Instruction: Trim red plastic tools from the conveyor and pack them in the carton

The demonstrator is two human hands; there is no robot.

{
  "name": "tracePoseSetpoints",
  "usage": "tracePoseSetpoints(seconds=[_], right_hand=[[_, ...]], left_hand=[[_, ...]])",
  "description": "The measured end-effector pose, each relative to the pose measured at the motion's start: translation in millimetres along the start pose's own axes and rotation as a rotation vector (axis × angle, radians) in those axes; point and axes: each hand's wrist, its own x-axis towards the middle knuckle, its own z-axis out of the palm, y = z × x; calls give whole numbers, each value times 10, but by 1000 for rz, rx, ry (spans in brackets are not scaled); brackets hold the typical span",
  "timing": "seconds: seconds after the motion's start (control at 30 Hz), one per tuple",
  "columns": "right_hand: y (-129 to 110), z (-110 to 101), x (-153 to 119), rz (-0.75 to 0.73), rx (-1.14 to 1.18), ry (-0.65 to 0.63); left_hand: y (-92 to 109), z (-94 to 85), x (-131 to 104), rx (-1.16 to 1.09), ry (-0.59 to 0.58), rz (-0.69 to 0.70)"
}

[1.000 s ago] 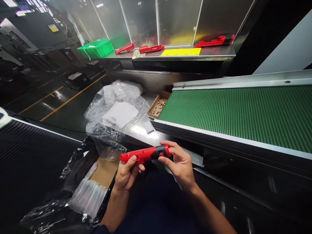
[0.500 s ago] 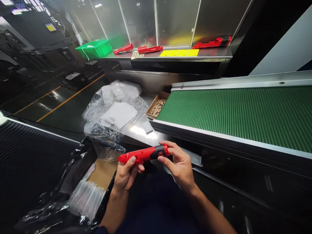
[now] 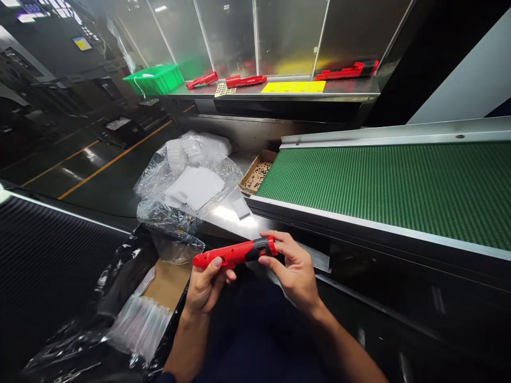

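Note:
A red plastic piece with a black section near its right end (image 3: 235,254) is held level between my two hands, low in the middle of the view. My left hand (image 3: 207,282) grips its left part, thumb on the near side and fingers beneath. Around the black and red right end, my right hand (image 3: 293,268) closes with thumb and fingers. Beyond the hands, white sheets (image 3: 197,186) lie on clear plastic wrap (image 3: 151,186), and a small white block (image 3: 241,208) rests on the metal surface.
A green ribbed conveyor (image 3: 383,191) runs to the right, beside a cardboard tray (image 3: 252,178) of small dark bits. The back shelf holds a green bin (image 3: 155,82), several red parts (image 3: 245,81) and yellow labels (image 3: 293,86). At lower left, an open box (image 3: 170,284) contains clear plastic sleeves (image 3: 141,327).
The left end of the red piece has shifted very slightly left. Both hands keep the same hold.

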Motion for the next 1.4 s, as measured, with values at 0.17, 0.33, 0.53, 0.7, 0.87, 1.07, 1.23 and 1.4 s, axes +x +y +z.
tracePoseSetpoints(seconds=[0.17,0.33,0.53,0.7,0.87,1.07,1.23,1.4], right_hand=[[-8,-14,-4,-5,-15,-37],[-12,-19,4,22,-28,-91],[-23,-8,9,39,-25,-137],[-33,-22,7,89,-11,-125],[-17,-34,13,118,-20,-114],[17,-39,7,136,-30,-93],[59,-100,62,198,38,-171],[149,-125,111,270,90,-235]], left_hand=[[21,-3,-9,13,-9,9],[39,6,-4,49,18,47],[79,10,-21,121,-24,97],[99,-9,-5,176,-71,125],[95,-18,9,218,-121,170],[98,-11,-17,260,-145,213],[121,-27,-66,390,-112,238],[161,-10,-147,579,-68,296]])
